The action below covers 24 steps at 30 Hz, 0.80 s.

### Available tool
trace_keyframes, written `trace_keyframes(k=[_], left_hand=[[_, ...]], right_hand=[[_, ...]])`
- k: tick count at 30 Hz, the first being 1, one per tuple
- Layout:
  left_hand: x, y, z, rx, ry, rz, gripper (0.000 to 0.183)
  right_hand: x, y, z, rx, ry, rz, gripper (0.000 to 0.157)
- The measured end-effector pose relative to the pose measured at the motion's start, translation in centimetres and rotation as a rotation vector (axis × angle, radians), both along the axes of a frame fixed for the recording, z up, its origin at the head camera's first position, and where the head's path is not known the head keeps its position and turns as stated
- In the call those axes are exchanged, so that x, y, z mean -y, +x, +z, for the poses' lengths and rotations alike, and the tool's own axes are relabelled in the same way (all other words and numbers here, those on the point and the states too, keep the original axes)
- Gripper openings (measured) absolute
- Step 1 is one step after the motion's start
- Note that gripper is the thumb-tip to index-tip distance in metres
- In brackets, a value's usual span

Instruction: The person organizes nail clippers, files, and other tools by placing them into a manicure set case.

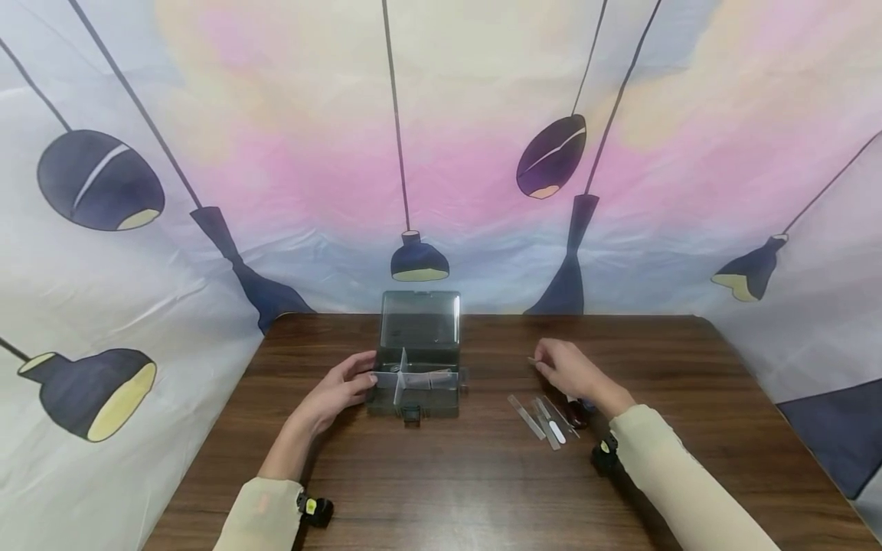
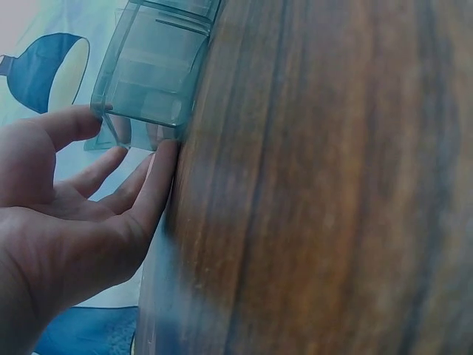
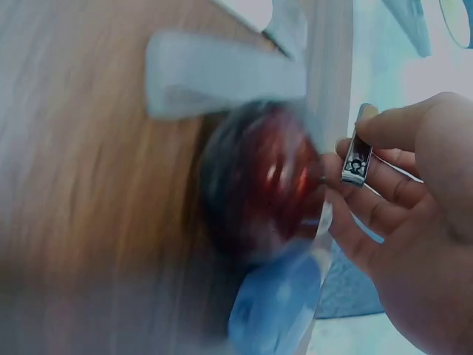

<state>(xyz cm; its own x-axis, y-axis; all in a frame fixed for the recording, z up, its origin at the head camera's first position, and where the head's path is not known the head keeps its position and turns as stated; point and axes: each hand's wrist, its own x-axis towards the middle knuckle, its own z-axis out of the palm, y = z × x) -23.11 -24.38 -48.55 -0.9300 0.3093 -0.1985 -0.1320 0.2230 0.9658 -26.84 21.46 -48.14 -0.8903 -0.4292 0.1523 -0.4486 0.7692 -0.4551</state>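
Note:
A dark translucent plastic box (image 1: 413,402) stands with its lid (image 1: 420,320) raised; clear dividers (image 1: 401,386) split its inside. My left hand (image 1: 341,390) holds the box's left side, thumb at the rim and fingers against the wall, as the left wrist view (image 2: 89,200) also shows. Between thumb and fingers, my right hand (image 1: 568,371) pinches a small metal nail clipper (image 3: 357,163) above the table. Below that hand lies a shiny dark red object (image 3: 270,177), blurred, beside a translucent blue item (image 3: 273,303). Small things in the back compartments are too small to identify.
Left of the right forearm lie several slim tools: a clear flat strip (image 1: 526,417), a white-ended tool (image 1: 556,431) and a thin metal stick (image 1: 563,417). The brown wooden table (image 1: 441,482) ends at a printed fabric backdrop (image 1: 482,207).

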Motion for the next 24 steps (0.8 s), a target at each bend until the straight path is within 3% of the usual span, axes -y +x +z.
trace_keyframes(k=[24], left_hand=[[-0.1, 0.0, 0.4, 0.000, -0.010, -0.016, 0.063]], right_hand=[[8.5, -1.1, 1.5, -0.058, -0.213, 0.094, 0.008]])
